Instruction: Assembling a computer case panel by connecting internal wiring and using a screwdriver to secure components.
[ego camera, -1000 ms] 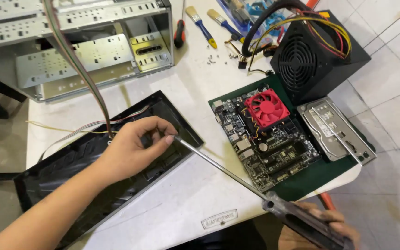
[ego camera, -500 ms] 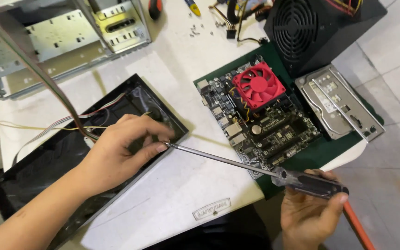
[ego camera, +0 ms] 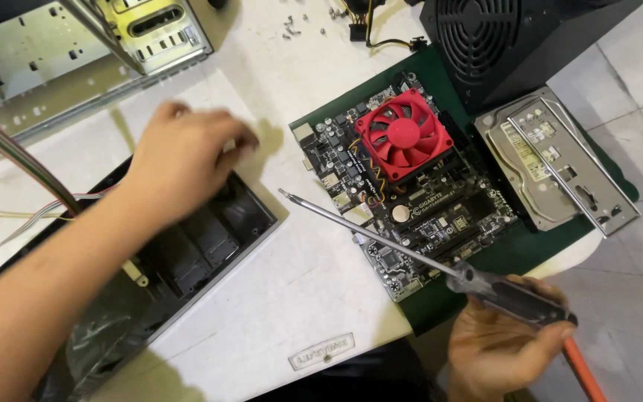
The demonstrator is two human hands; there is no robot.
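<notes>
Meanwhile right hand (ego camera: 496, 350) grips screwdriver (ego camera: 411, 257); left hand (ego camera: 187, 152) hovers over black panel (ego camera: 210, 238)

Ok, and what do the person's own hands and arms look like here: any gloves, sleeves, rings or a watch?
Both are bare. The left hand has no glove and no ring that shows, and its forearm is uncovered down to the frame edge, with no sleeve or watch in view. The right hand is likewise ungloved; only the hand and a little wrist show, so any sleeve is out of sight.

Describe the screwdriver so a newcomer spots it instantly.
Start at the green mat bearing the motherboard with its red fan. The screwdriver lies slantwise across the board's lower-left edge, dark handle in the right hand. Its long, thin silver shaft sets it apart.
</notes>
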